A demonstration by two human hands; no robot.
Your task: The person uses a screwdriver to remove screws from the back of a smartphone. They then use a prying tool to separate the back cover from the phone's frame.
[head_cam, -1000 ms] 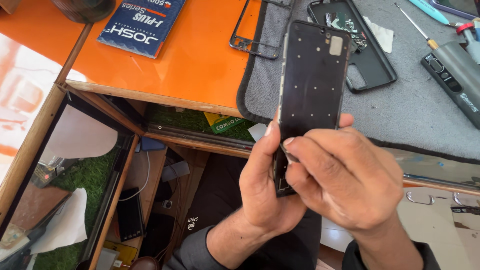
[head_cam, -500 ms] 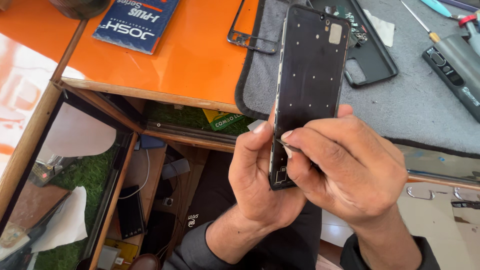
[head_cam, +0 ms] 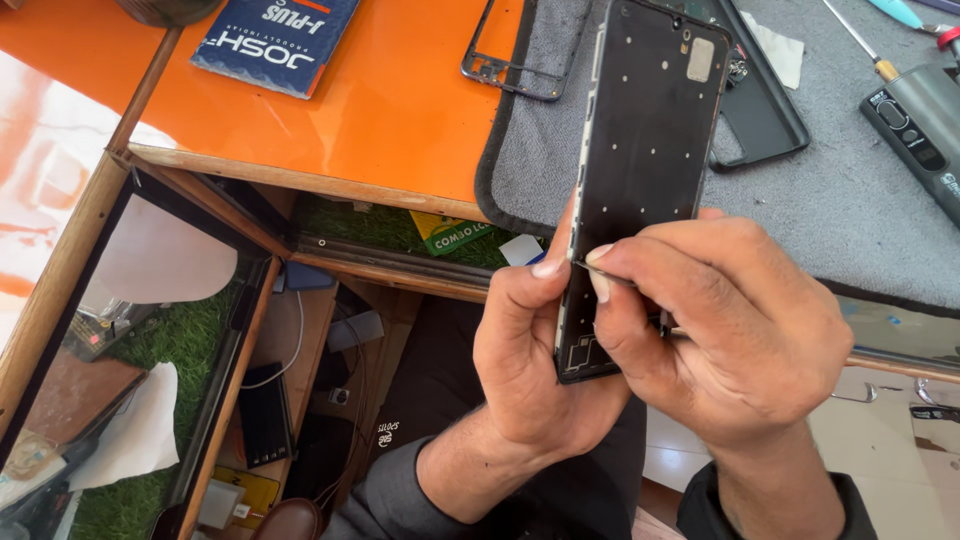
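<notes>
A black phone frame (head_cam: 645,130) with its inner metal plate showing stands upright above the front edge of the table. My left hand (head_cam: 525,360) grips its lower end from the left, thumb on the frame's left edge. My right hand (head_cam: 725,335) covers the lower right part and pinches a thin metal tool (head_cam: 605,272) whose tip touches the frame's left edge beside my left thumb. The bottom corner of the frame pokes out between the two hands.
A grey work mat (head_cam: 840,210) lies on the orange table (head_cam: 390,110). On it are a second black phone part (head_cam: 765,120), a thin black bezel frame (head_cam: 505,55), a screwdriver (head_cam: 855,40) and a dark grey tool (head_cam: 915,125). A blue box (head_cam: 275,40) sits at the back. Open shelves (head_cam: 290,390) lie below.
The phone frame and both hands sit slightly further right in the view and a little higher. My right fingers have shifted along the frame's edge with the thin tool.
</notes>
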